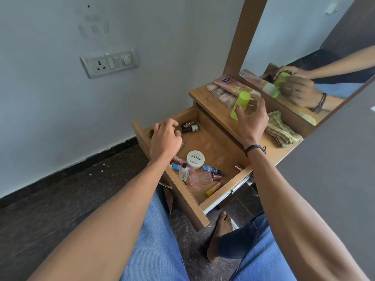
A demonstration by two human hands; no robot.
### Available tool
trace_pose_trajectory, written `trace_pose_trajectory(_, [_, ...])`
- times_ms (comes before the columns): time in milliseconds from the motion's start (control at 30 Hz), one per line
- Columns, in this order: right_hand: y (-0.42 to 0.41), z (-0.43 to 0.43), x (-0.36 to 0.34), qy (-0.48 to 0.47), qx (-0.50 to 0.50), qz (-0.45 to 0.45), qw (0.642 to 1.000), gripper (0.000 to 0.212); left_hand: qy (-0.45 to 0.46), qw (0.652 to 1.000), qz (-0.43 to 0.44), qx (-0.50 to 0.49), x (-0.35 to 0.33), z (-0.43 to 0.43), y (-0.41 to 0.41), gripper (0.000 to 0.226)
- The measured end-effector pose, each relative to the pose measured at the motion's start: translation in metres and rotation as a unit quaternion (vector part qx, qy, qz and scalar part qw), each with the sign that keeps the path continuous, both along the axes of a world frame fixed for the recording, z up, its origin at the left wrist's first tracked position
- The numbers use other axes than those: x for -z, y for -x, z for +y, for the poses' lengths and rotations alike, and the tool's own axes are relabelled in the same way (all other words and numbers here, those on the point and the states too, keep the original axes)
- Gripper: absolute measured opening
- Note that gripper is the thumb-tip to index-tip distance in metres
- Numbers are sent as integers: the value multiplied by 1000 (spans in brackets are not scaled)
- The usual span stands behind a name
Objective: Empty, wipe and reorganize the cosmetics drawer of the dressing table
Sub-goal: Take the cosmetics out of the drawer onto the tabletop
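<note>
One wide-angle camera on the person's head looks forward and steeply down, close over both forearms (121, 199), onto the open drawer (211, 136) and the tabletop (211, 103), with the frame tilted. The wall (60, 98) fills the left, the mirror (304, 37) the upper right, where a reflected opposite angle repeats the right hand (252, 118) and green bottle (241, 100).

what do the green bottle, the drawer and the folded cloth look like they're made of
Green bottle: likely plastic, opaque lime with a soft sheen and even colour. Drawer: wood-look board, perhaps laminate; grain pattern, paler cut edges. Folded cloth: soft woven fabric, maybe cotton; ribbed stripes and limp folds.
</note>
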State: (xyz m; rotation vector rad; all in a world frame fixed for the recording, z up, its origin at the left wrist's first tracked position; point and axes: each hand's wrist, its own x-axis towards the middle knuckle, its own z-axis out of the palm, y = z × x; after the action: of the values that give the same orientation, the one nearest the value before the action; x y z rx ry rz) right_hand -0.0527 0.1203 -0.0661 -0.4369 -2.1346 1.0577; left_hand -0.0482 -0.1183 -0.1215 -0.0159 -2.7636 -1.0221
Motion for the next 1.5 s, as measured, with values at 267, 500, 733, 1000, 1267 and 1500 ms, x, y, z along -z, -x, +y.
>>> trace_pose_trajectory(267, [18, 0, 9, 12, 6, 0, 1000, 47, 3, 1000, 2, -3, 2, -1, 2, 24])
trace_pose_trajectory(500, [20, 6, 16, 22, 11, -26, 999, 47, 5, 1000, 1, 0, 1, 0, 2, 26])
trace_pose_trajectory(733, [23, 9, 19, 44, 19, -52, 997, 43, 6, 1000, 2, -1, 1, 0, 0, 26])
trace_pose_trajectory(1000, [-20, -24, 20, -79, -52, 40, 995, 22, 21, 1000, -5, 7, 1, 0, -1, 22])
trace_pose_trajectory(1267, [-63, -61, 80, -217, -275, -305, 886, 59, 117, 989, -45, 82, 4, 1, 2, 20])
trace_pose_trajectory(1500, [-64, -64, 84, -205, -305, -323, 872, 63, 153, 973, -74, 154, 9, 4, 2, 26])
